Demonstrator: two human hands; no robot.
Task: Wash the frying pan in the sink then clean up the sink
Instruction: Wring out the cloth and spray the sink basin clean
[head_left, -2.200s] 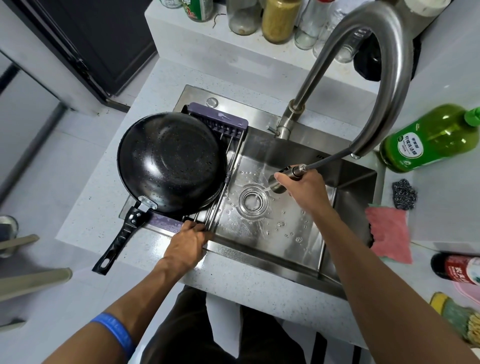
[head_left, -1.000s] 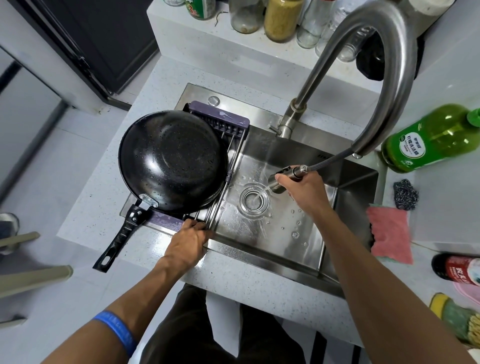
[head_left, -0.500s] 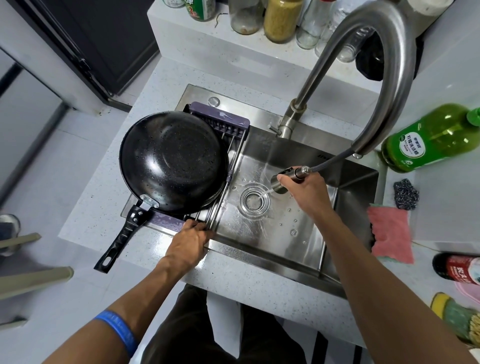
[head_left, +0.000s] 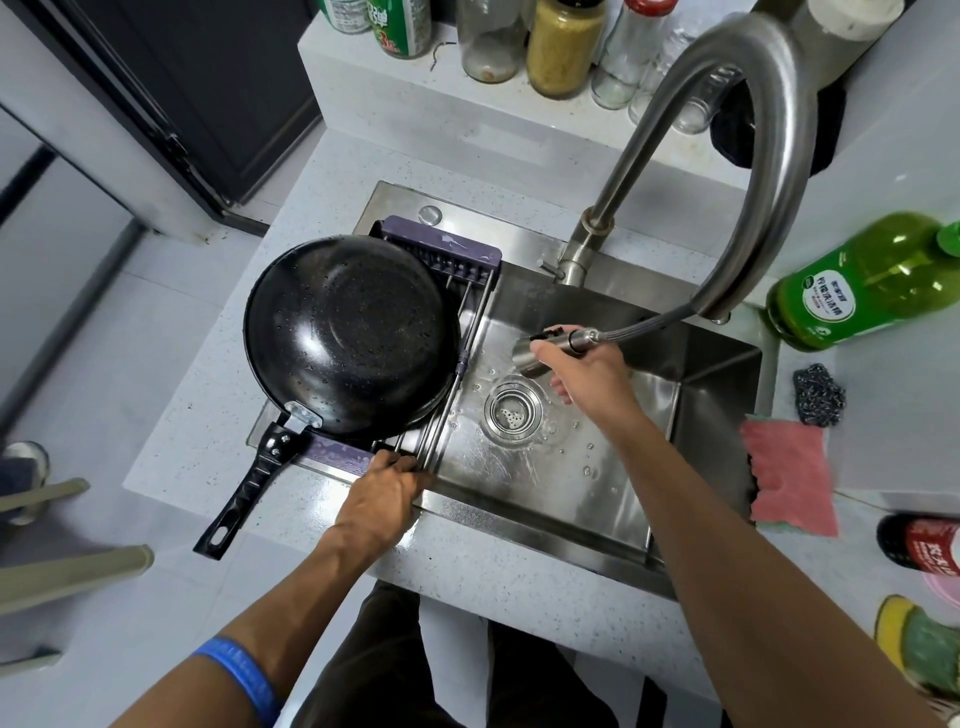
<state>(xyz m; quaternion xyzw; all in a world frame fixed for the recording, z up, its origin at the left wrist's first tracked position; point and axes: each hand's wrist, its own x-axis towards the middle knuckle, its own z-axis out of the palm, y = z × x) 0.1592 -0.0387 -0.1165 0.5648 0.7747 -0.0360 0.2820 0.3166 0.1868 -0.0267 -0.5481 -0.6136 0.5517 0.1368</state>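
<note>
The black frying pan (head_left: 353, 338) lies wet on the purple drying rack (head_left: 441, 257) over the left end of the steel sink (head_left: 587, 483), its handle sticking out past the counter edge. My left hand (head_left: 387, 493) grips the rack's near bars at the sink's front rim. My right hand (head_left: 584, 371) holds the pull-out spray head (head_left: 535, 353) above the drain (head_left: 513, 409), with its hose running up to the curved faucet (head_left: 769, 150). I see no water stream from the spray head. Droplets lie on the sink floor.
A green detergent bottle (head_left: 867, 280), a steel scourer (head_left: 818, 395) and a pink cloth (head_left: 789, 475) sit on the counter right of the sink. Jars and bottles (head_left: 563, 44) stand on the ledge behind. More bottles stand at the right edge.
My right hand has lifted the spray head slightly and drawn it back from the drain; the water stream seen earlier is gone. My left hand and the pan have stayed put.
</note>
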